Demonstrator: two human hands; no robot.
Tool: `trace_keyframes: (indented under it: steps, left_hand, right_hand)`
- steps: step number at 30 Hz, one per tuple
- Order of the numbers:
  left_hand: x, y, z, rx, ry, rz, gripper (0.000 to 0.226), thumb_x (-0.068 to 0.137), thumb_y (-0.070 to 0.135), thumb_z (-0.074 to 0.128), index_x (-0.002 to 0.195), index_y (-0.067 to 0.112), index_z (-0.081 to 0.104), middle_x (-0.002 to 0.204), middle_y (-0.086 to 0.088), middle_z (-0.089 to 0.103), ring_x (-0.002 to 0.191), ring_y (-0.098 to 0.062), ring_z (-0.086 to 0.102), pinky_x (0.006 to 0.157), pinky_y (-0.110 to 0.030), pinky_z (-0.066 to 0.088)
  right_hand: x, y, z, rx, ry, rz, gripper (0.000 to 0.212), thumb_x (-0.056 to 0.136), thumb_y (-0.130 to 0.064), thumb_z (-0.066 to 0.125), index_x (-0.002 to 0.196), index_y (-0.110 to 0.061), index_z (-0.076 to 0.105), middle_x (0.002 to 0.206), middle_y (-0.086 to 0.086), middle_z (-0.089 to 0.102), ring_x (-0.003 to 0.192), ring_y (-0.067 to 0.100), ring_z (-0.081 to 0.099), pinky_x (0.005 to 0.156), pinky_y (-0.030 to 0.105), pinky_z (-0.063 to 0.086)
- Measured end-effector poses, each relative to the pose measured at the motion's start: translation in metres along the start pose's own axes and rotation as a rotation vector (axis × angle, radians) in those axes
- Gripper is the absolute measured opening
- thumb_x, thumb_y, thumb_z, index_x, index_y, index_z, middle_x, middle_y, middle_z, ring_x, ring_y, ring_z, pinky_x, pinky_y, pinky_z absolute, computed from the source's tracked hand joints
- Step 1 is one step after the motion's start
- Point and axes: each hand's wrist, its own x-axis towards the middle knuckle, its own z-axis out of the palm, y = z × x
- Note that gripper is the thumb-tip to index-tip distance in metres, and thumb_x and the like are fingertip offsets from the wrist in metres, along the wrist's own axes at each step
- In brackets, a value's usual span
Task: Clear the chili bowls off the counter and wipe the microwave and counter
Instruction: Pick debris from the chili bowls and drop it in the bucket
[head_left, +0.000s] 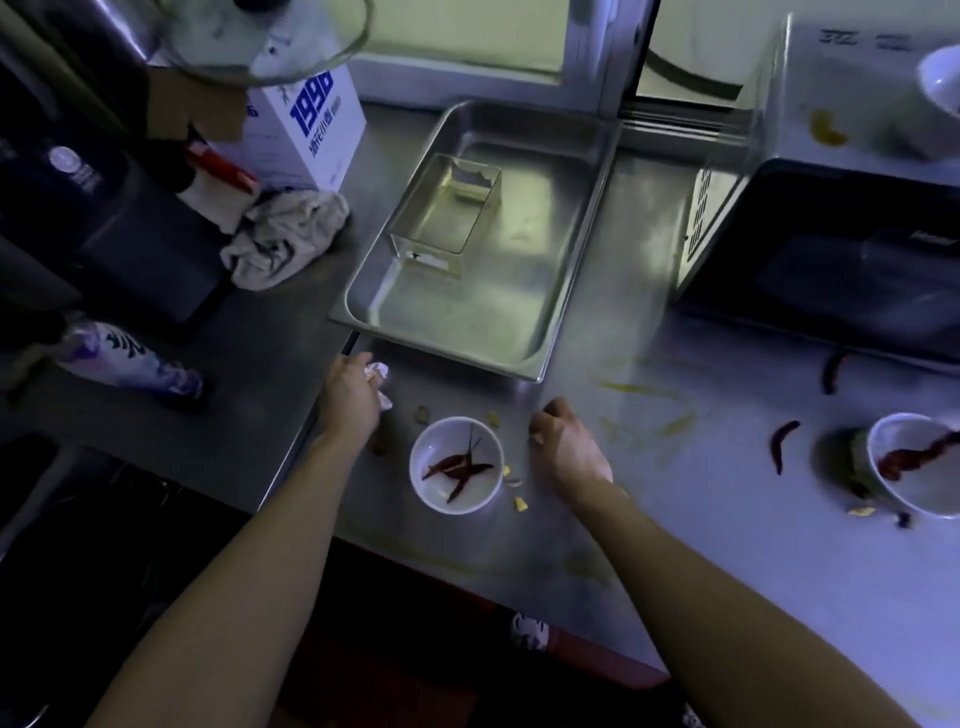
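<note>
A white bowl with dried red chilies sits on the steel counter between my hands. My left hand grips a crumpled white tissue just left of the bowl. My right hand rests on the counter right of the bowl with fingers curled; whether it holds anything is hidden. A second white chili bowl stands at the right edge. The microwave stands at the back right, with a third white bowl and a yellow smear on top.
A steel tray holding a small steel box lies behind the bowl. Loose chilies and yellow scraps litter the counter. A grey rag, a white carton and a spray bottle sit to the left.
</note>
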Motion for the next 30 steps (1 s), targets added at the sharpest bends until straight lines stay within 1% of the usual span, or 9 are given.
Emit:
trace_keyframes:
  steps: [4,9,10,14,18,22,25,28,30]
  left_hand:
    - [0.018,-0.006,0.012,0.05,-0.06,-0.061,0.022,0.094,0.002,0.073,0.116,0.001,0.074,0.12,-0.023,0.061,0.102,-0.042,0.068,0.088,-0.043,0.055]
    - [0.021,-0.004,0.01,0.027,-0.135,-0.004,0.012,0.088,-0.015,0.068,0.088,-0.005,0.074,0.102,-0.02,0.07,0.074,-0.028,0.071,0.054,-0.013,0.05]
    - [0.02,-0.003,0.008,0.01,-0.114,0.006,0.011,0.089,-0.014,0.068,0.087,-0.005,0.073,0.102,-0.019,0.071,0.074,-0.027,0.071,0.053,-0.013,0.052]
    - [-0.007,0.01,-0.002,0.048,0.042,0.133,0.004,0.094,0.005,0.073,0.096,0.009,0.074,0.101,-0.012,0.069,0.089,-0.035,0.069,0.077,-0.043,0.058]
    - [-0.064,0.077,0.004,-0.03,0.083,0.295,0.014,0.096,0.009,0.075,0.11,0.01,0.077,0.108,-0.01,0.073,0.096,-0.028,0.066,0.081,-0.036,0.05]
    - [-0.132,0.173,0.048,-0.139,-0.079,0.424,0.022,0.094,-0.005,0.069,0.108,0.006,0.081,0.104,-0.01,0.073,0.084,-0.015,0.063,0.079,-0.007,0.039]
    - [-0.194,0.248,0.095,-0.106,-0.202,0.525,0.021,0.093,-0.006,0.066,0.102,0.007,0.08,0.1,-0.005,0.07,0.09,-0.027,0.068,0.077,-0.018,0.038]
    - [-0.268,0.32,0.144,-0.124,-0.334,0.568,0.03,0.094,-0.003,0.058,0.093,0.024,0.071,0.079,0.011,0.071,0.082,-0.015,0.069,0.067,-0.019,0.041]
    - [-0.321,0.366,0.176,-0.141,-0.44,0.609,0.033,0.094,-0.002,0.055,0.089,0.029,0.065,0.068,0.01,0.073,0.072,-0.007,0.071,0.063,-0.012,0.045]
  right_hand:
    - [-0.002,0.007,-0.002,0.041,0.008,0.005,0.012,0.093,-0.009,0.061,0.093,-0.008,0.074,0.11,0.014,0.062,0.088,0.043,0.069,0.075,0.046,0.059]
    - [-0.002,0.016,-0.021,0.111,0.1,0.018,0.01,0.083,-0.006,0.064,0.085,-0.007,0.073,0.104,0.014,0.069,0.087,0.043,0.071,0.074,0.047,0.059]
    - [-0.003,0.018,-0.025,0.121,0.13,0.016,0.009,0.083,-0.005,0.065,0.084,-0.007,0.073,0.103,0.013,0.07,0.086,0.043,0.071,0.074,0.046,0.059]
    - [-0.015,0.026,-0.047,0.204,0.223,-0.016,0.006,0.085,-0.002,0.069,0.082,-0.007,0.071,0.097,0.01,0.068,0.083,0.04,0.071,0.074,0.042,0.058]
    - [-0.049,0.045,-0.075,0.265,0.309,-0.02,0.007,0.084,-0.002,0.07,0.086,-0.008,0.074,0.101,0.007,0.07,0.085,0.037,0.072,0.075,0.04,0.056]
    - [-0.112,0.095,-0.115,0.284,0.455,-0.003,0.009,0.082,-0.001,0.071,0.084,-0.01,0.072,0.095,0.005,0.069,0.082,0.031,0.068,0.073,0.035,0.049]
    - [-0.182,0.153,-0.151,0.278,0.575,0.078,0.011,0.082,0.001,0.072,0.083,-0.01,0.072,0.092,0.004,0.068,0.079,0.029,0.065,0.072,0.036,0.048]
    - [-0.264,0.225,-0.183,0.238,0.662,0.227,0.012,0.081,0.0,0.07,0.086,-0.011,0.071,0.094,0.003,0.068,0.078,0.032,0.066,0.07,0.036,0.047]
    - [-0.323,0.275,-0.201,0.231,0.727,0.339,0.014,0.081,0.002,0.071,0.087,-0.01,0.073,0.097,0.003,0.07,0.079,0.032,0.068,0.071,0.035,0.047]
